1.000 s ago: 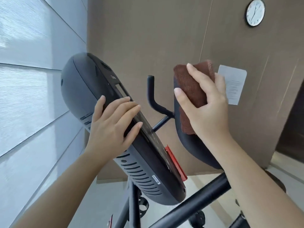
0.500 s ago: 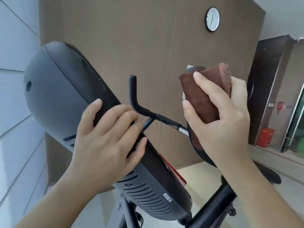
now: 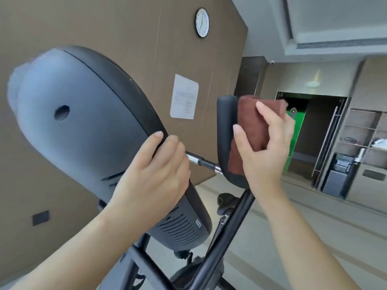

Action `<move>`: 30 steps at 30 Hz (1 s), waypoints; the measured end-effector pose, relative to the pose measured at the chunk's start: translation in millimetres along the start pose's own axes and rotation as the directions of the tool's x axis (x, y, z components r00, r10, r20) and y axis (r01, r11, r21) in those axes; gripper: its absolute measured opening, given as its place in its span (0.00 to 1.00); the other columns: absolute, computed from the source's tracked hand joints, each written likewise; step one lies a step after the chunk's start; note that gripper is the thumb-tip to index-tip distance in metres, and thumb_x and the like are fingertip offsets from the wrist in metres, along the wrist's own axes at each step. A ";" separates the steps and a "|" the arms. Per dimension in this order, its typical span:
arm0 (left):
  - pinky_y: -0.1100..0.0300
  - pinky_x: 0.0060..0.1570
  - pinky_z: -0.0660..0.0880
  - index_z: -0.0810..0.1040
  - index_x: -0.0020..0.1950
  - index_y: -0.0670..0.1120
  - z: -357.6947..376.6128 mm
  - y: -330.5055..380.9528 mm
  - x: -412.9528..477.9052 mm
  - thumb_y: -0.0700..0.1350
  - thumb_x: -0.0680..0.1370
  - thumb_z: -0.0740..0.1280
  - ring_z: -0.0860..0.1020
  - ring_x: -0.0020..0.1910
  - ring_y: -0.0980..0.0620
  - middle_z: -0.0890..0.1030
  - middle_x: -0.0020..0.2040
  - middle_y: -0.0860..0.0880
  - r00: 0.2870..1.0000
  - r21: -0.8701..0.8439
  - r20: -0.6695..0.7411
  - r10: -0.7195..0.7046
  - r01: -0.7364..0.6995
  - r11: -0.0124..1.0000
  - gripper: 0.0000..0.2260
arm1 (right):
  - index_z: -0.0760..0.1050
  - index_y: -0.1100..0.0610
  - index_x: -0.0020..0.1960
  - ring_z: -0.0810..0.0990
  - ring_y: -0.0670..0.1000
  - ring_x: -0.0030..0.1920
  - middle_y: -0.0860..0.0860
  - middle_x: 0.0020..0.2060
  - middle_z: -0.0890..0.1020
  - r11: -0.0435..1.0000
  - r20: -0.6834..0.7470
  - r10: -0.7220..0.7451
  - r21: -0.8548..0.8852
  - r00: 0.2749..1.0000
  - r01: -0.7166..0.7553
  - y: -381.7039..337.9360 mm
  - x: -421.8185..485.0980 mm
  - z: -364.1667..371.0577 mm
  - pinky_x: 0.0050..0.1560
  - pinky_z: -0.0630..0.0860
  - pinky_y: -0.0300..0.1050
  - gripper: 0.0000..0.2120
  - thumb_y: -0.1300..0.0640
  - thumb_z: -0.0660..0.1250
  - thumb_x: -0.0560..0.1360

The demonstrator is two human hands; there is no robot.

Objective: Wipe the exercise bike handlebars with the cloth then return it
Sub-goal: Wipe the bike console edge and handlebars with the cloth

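Against the upright black handlebar (image 3: 225, 126), my right hand (image 3: 266, 158) gripped the folded brown cloth (image 3: 254, 122), while my left hand (image 3: 155, 176) curled its fingers over the console (image 3: 83, 126) edge.

The cloth (image 3: 255, 126) looks fuzzy, the handlebar (image 3: 225, 126) matt, the console (image 3: 83, 122) perhaps plastic.
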State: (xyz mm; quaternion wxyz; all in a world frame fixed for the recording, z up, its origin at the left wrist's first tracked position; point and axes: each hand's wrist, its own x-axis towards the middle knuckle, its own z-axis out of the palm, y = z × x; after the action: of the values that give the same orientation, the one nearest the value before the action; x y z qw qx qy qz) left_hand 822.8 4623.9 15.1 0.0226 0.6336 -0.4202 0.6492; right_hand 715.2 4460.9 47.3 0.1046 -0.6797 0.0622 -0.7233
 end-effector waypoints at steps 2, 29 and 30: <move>0.50 0.63 0.59 0.77 0.41 0.41 2.2 0.8 -0.8 0.45 0.75 0.62 0.78 0.50 0.45 0.80 0.43 0.44 1.000 0.003 0.008 0.011 -0.011 1.000 0.09 | 0.74 0.51 0.62 0.68 0.45 0.62 0.54 0.60 0.67 0.999 0.021 -0.043 -0.029 0.999 0.043 -13.7 19.5 18.8 0.60 0.65 0.30 0.20 0.51 0.70 0.71; 0.52 0.65 0.55 0.76 0.49 0.39 8.8 7.0 -7.7 0.48 0.73 0.65 0.72 0.60 0.46 0.80 0.51 0.44 0.998 -0.008 -0.062 -0.007 0.006 1.000 0.13 | 0.78 0.56 0.59 0.73 0.57 0.58 0.61 0.57 0.72 0.967 -0.001 -0.141 -0.215 0.990 0.138 -1.7 -7.7 34.6 0.58 0.72 0.44 0.19 0.56 0.72 0.69; 0.52 0.65 0.55 0.77 0.49 0.39 8.5 7.0 -7.4 0.47 0.73 0.65 0.72 0.60 0.46 0.80 0.51 0.44 0.997 -0.015 -0.076 -0.011 0.010 1.000 0.12 | 0.78 0.56 0.59 0.74 0.58 0.58 0.62 0.57 0.73 0.962 0.020 -0.155 -0.225 0.988 0.156 2.1 -10.9 34.2 0.57 0.72 0.43 0.19 0.56 0.71 0.68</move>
State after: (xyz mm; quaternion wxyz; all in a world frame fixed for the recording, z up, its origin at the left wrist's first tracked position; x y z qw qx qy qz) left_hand 827.1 4618.2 3.9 0.0468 0.6102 -0.4207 0.6697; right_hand 750.0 4463.2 38.6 -0.0304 -0.6908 0.0905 -0.7167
